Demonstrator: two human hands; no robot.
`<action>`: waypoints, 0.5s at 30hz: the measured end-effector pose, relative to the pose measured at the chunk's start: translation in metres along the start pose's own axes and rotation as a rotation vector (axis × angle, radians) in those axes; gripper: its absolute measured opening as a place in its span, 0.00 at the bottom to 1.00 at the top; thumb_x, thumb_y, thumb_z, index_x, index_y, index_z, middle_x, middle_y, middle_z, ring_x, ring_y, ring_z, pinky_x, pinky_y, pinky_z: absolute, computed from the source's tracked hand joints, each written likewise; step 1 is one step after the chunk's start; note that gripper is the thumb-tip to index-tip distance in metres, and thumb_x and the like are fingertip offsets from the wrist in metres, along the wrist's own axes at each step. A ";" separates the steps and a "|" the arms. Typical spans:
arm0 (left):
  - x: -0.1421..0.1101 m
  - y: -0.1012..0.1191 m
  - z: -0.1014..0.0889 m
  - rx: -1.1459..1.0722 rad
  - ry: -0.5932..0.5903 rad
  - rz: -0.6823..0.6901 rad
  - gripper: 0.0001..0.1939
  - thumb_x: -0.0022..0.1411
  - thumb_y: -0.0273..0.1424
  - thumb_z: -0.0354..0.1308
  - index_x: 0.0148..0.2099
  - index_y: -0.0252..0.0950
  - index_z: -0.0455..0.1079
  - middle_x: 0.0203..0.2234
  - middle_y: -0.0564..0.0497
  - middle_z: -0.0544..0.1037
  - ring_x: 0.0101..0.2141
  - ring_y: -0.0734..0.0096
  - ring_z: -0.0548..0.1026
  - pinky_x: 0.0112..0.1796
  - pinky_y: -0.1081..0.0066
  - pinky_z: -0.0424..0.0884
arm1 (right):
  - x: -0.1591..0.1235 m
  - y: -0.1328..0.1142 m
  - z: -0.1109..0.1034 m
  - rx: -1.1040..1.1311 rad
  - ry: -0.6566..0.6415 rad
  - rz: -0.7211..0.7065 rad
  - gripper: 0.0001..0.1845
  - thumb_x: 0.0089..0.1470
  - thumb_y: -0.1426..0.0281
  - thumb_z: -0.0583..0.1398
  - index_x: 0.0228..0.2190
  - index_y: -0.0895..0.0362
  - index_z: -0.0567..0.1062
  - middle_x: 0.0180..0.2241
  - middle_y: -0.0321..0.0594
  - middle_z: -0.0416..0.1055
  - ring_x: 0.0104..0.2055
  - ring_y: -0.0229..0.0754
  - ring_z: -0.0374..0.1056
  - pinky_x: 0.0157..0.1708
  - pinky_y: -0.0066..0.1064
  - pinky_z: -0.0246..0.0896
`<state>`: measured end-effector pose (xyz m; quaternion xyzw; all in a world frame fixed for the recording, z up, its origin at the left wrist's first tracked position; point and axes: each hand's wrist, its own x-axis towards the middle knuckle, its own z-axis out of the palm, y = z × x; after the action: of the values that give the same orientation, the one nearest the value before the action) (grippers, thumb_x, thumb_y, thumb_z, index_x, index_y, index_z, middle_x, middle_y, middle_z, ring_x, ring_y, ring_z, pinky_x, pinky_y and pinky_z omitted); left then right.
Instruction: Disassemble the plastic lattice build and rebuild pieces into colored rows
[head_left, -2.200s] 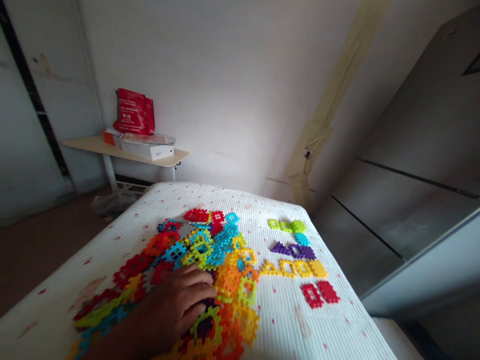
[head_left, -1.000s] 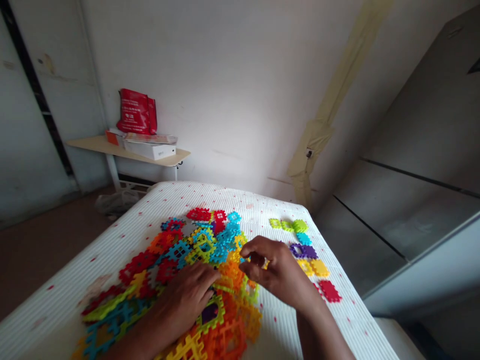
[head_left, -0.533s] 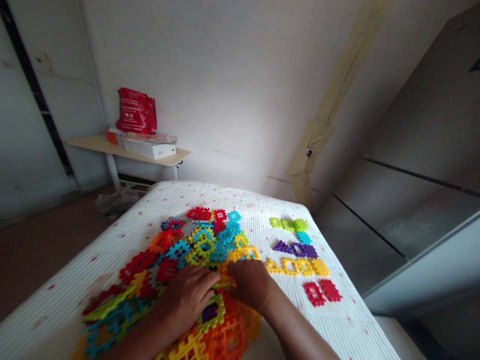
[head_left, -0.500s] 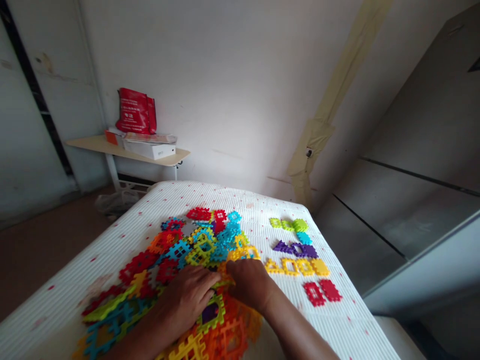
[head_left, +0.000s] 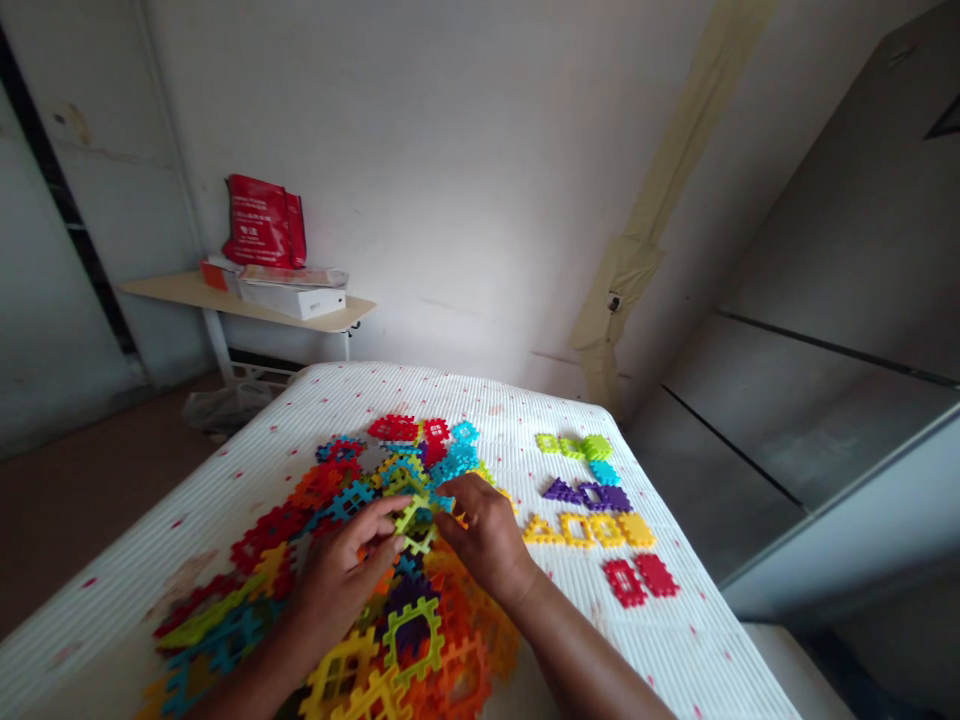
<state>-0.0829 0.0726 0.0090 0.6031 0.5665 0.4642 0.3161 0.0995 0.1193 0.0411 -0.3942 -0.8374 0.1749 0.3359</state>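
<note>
My left hand (head_left: 349, 560) pinches the left edge of a lime green interlocking plastic piece (head_left: 415, 528), its thumb and forefinger closed on the toothed rim. On the other side, the thumb and fingers of my right hand (head_left: 491, 535) close round the piece's right edge. The piece is held just above a heap of mixed toothed pieces. Below it in the heap lie a lime square frame (head_left: 437, 640), orange pieces (head_left: 461, 680) and a yellow window piece (head_left: 341, 670). Part of the heap is hidden behind my hands and forearms.
Sorted pieces lie on the right of the white cloth (head_left: 510, 395): a lime row (head_left: 596, 447), a blue piece (head_left: 604, 473), a purple row (head_left: 592, 495), a yellow row (head_left: 636, 529) and red squares (head_left: 657, 575). A red bag (head_left: 262, 222) stands on a side table (head_left: 172, 290).
Both hands were lower in the heap and have come up with the lime green piece between them. The lime square frame and yellow window piece in front show more fully.
</note>
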 end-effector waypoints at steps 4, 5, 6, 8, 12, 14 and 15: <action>0.002 0.000 -0.002 -0.138 0.041 -0.064 0.26 0.57 0.40 0.54 0.56 0.37 0.63 0.27 0.53 0.75 0.29 0.69 0.75 0.30 0.72 0.70 | -0.003 -0.012 0.004 -0.090 -0.020 -0.051 0.28 0.50 0.62 0.60 0.51 0.57 0.64 0.47 0.47 0.67 0.46 0.46 0.66 0.44 0.36 0.64; 0.002 0.000 -0.002 -0.148 0.040 -0.072 0.27 0.56 0.40 0.55 0.57 0.37 0.62 0.26 0.54 0.75 0.29 0.68 0.75 0.31 0.72 0.70 | -0.004 -0.014 0.006 -0.118 -0.030 -0.066 0.31 0.49 0.61 0.61 0.53 0.57 0.62 0.49 0.48 0.66 0.48 0.48 0.65 0.45 0.38 0.63; 0.002 0.001 -0.002 -0.154 0.033 -0.079 0.28 0.56 0.41 0.55 0.57 0.37 0.62 0.26 0.54 0.75 0.30 0.68 0.75 0.32 0.71 0.70 | -0.005 -0.016 0.009 -0.150 -0.032 -0.079 0.33 0.48 0.61 0.61 0.54 0.58 0.61 0.50 0.49 0.65 0.49 0.48 0.64 0.46 0.39 0.63; 0.002 0.001 -0.002 -0.166 0.013 -0.091 0.28 0.55 0.41 0.56 0.57 0.37 0.63 0.26 0.54 0.75 0.31 0.66 0.76 0.33 0.70 0.71 | -0.005 -0.017 0.014 -0.210 -0.022 -0.097 0.32 0.49 0.64 0.61 0.54 0.58 0.61 0.49 0.49 0.65 0.49 0.49 0.63 0.46 0.39 0.63; 0.003 -0.003 -0.001 -0.211 0.011 -0.102 0.27 0.54 0.42 0.57 0.55 0.38 0.65 0.32 0.50 0.78 0.38 0.62 0.76 0.39 0.67 0.72 | -0.004 -0.015 0.017 -0.288 -0.021 -0.173 0.29 0.49 0.68 0.60 0.54 0.57 0.62 0.49 0.48 0.65 0.51 0.49 0.61 0.48 0.40 0.61; 0.004 -0.004 -0.002 -0.230 0.041 -0.103 0.24 0.53 0.43 0.58 0.51 0.38 0.68 0.34 0.49 0.79 0.40 0.60 0.76 0.41 0.67 0.72 | -0.003 -0.015 0.015 -0.320 -0.047 -0.225 0.29 0.50 0.69 0.59 0.54 0.56 0.62 0.50 0.47 0.65 0.50 0.48 0.61 0.49 0.41 0.60; 0.005 -0.003 -0.002 -0.231 0.063 -0.104 0.23 0.52 0.43 0.59 0.48 0.38 0.70 0.34 0.50 0.79 0.39 0.60 0.76 0.40 0.67 0.72 | -0.003 -0.015 0.014 -0.330 -0.065 -0.248 0.28 0.51 0.69 0.58 0.54 0.55 0.62 0.51 0.46 0.65 0.50 0.48 0.61 0.49 0.42 0.60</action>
<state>-0.0864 0.0773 0.0075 0.5176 0.5494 0.5280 0.3892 0.0829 0.1067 0.0379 -0.3321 -0.9071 0.0053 0.2586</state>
